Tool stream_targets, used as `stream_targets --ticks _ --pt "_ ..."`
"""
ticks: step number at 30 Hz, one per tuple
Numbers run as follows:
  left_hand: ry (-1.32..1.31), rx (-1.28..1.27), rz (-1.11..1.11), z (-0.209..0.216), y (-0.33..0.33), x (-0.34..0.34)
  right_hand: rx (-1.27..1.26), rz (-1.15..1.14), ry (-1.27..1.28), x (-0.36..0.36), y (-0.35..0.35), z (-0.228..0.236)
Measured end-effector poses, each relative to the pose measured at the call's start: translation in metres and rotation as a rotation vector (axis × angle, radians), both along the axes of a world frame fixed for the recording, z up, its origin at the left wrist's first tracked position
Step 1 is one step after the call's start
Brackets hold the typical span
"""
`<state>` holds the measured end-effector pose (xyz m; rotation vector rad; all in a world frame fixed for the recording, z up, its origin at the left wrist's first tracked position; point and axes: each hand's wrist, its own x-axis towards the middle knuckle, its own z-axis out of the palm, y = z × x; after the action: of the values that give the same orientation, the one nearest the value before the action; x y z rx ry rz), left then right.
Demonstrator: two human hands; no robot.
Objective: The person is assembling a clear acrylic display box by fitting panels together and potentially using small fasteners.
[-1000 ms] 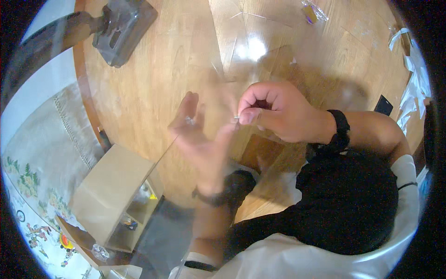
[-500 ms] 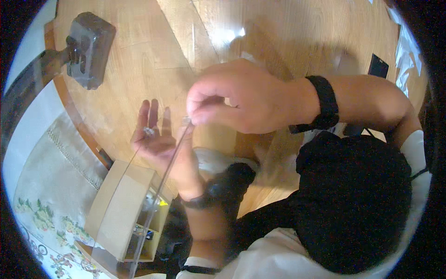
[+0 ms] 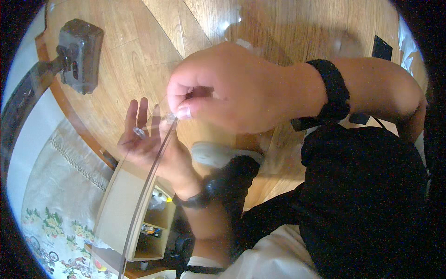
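My right hand [image 3: 223,88] is above the upper corner of a thin see-through panel with a dark edge [image 3: 151,172]. Its thumb and bent fingers pinch a small clear piece [image 3: 171,117] against that corner. Lower and to the left, my left hand [image 3: 151,146] has its palm up and its fingers spread. Another small clear piece [image 3: 138,132] shows against its fingers; whether it is held or just lies there, I cannot tell. The panel's edge crosses in front of the left hand, near the thumb.
A dark block-like fitting on a curved arm [image 3: 81,56] stands at the upper left. Below the left hand is a pale wooden shelf unit [image 3: 118,195] with small items inside. A printed cloth [image 3: 69,186] hangs at the left. My foot in a light slipper [image 3: 211,154] rests on the wooden floor.
Both hands have shifted a little to the left, and the panel's corner also sits further left in the picture. The right hand keeps its pinch; the left fingers stay spread.
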<state>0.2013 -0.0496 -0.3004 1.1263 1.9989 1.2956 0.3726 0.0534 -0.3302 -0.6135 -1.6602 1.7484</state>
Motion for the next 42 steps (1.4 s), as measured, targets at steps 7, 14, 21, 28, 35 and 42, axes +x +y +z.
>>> stream_targets --ticks 7,14,21,28,35,42 --pt "0.049 -0.032 0.001 0.003 0.005 0.002 -0.167 0.091 0.01 -0.002 0.008 -0.001" --pt "-0.052 0.013 -0.098 0.011 -0.003 0.002 -0.332 0.164 0.1 -0.002 0.01 -0.002" --pt "-0.053 0.234 0.109 0.043 0.015 0.024 -0.249 0.124 0.093 -0.002 0.009 -0.004" --pt "0.08 0.239 -0.097 0.029 0.013 0.0 -0.323 0.12 0.131 -0.005 0.01 -0.007" --pt "0.182 0.206 -0.166 0.024 0.013 -0.004 -0.746 0.248 -0.009 0.001 0.016 0.006" --pt "0.16 0.219 -0.097 0.023 0.016 -0.001 -0.602 0.298 -0.183 0.0 0.021 0.008"
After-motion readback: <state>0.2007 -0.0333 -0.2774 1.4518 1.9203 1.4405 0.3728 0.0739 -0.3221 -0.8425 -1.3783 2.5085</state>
